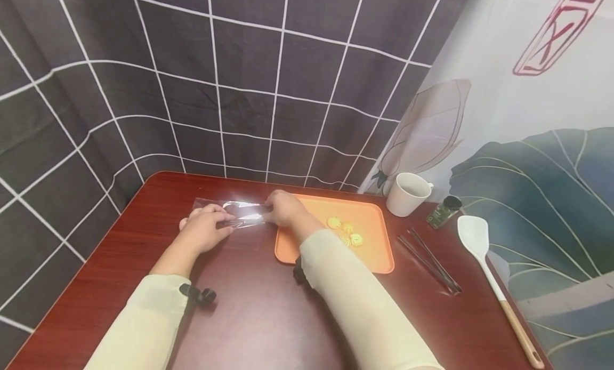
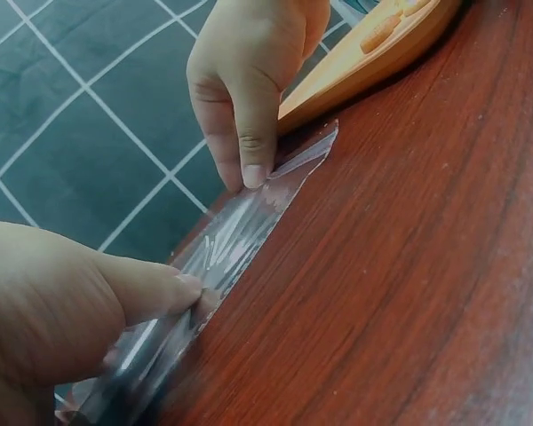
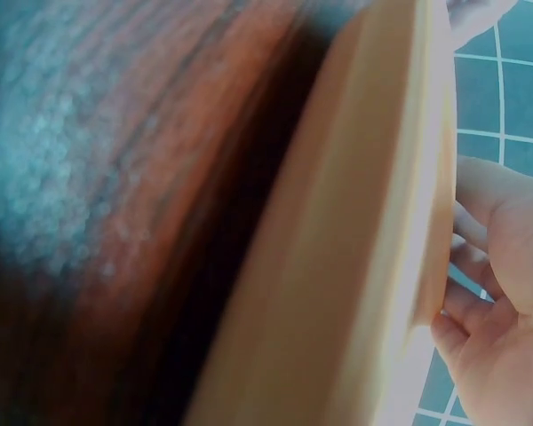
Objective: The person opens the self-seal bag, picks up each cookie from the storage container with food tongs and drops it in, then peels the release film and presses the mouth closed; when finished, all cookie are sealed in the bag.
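Note:
A clear, shiny plastic bag [image 1: 247,216] stretches between my two hands, close over the table left of the orange tray. My left hand [image 1: 205,228] pinches its left part; in the left wrist view the thumb [image 2: 155,288] presses along the film. At the bag's right end, my right hand [image 1: 285,209] pinches the plastic between thumb and fingers, over the tray's left corner. The tray [image 1: 376,223] bears several small yellow swirled cookies [image 1: 356,240]. Its edge fills much of the right wrist view and hides the bag there.
Right of the tray are a white mug [image 1: 408,195], a small dark green jar [image 1: 444,212], metal tongs [image 1: 430,260] and a white spatula [image 1: 489,263] with a wooden handle. A dark checked curtain [image 1: 249,109] hangs behind the reddish-brown table [image 1: 249,316].

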The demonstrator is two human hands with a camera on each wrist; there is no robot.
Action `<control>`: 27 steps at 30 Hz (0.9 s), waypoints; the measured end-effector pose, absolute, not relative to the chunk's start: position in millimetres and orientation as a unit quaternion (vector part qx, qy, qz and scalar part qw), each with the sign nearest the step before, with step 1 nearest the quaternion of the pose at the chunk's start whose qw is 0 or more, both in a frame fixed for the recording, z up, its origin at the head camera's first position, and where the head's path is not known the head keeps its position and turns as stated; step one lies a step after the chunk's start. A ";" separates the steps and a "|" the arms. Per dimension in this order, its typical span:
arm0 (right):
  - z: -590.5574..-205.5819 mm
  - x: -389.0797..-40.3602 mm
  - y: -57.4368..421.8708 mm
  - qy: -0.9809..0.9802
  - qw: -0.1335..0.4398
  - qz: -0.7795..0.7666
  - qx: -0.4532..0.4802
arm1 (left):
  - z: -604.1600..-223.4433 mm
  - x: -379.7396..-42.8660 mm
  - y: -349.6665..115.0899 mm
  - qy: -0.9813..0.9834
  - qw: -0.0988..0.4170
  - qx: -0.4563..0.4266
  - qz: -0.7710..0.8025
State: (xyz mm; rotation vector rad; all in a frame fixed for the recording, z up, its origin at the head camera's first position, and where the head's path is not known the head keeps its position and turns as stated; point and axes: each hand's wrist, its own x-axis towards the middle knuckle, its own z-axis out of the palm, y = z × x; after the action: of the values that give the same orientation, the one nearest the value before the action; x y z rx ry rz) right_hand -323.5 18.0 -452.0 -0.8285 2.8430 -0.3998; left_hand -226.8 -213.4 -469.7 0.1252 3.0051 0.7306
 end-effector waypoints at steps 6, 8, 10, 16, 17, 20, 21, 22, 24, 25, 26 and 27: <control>-452.6 -324.8 19.1 0.949 0.077 -0.145 -0.270 | -468.3 -228.5 -210.0 0.970 0.007 0.036 0.239; -453.1 -325.6 19.2 0.949 0.074 -0.140 -0.271 | -468.0 -229.6 -205.9 0.971 0.002 0.046 0.233; -453.3 -326.4 19.0 0.950 0.071 -0.140 -0.271 | -468.6 -231.5 -200.5 0.971 0.002 0.064 0.230; -452.3 -327.5 17.3 0.950 0.074 -0.140 -0.270 | -471.0 -233.6 -189.4 0.968 0.014 0.088 0.234; -452.2 -327.5 17.1 0.950 0.074 -0.139 -0.270 | -471.3 -233.4 -189.1 0.968 0.015 0.085 0.236; -452.4 -327.2 16.6 0.949 0.078 -0.139 -0.271 | -472.3 -232.3 -189.4 0.968 0.014 0.077 0.238; -452.6 -326.8 16.7 0.949 0.080 -0.138 -0.271 | -472.4 -232.0 -189.8 0.968 0.013 0.078 0.239; -452.8 -326.5 16.9 0.949 0.082 -0.138 -0.271 | -472.6 -231.7 -190.3 0.967 0.014 0.075 0.242; -453.2 -326.3 16.9 0.949 0.082 -0.138 -0.272 | -473.0 -231.5 -191.5 0.967 0.016 0.074 0.242; -453.4 -326.0 17.0 0.949 0.080 -0.138 -0.271 | -473.4 -231.5 -192.2 0.967 0.016 0.073 0.243; -453.6 -325.8 17.1 0.949 0.079 -0.137 -0.272 | -473.7 -231.7 -193.0 0.967 0.017 0.072 0.244; -453.9 -325.8 17.2 0.949 0.078 -0.136 -0.273 | -473.9 -231.8 -194.1 0.967 0.016 0.073 0.243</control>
State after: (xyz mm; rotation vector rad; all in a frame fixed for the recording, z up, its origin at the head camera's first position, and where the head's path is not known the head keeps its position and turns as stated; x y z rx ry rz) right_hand -325.8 17.2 -453.9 -0.8179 2.8426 -0.4080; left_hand -231.8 -194.1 -473.9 0.2263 3.0084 0.7565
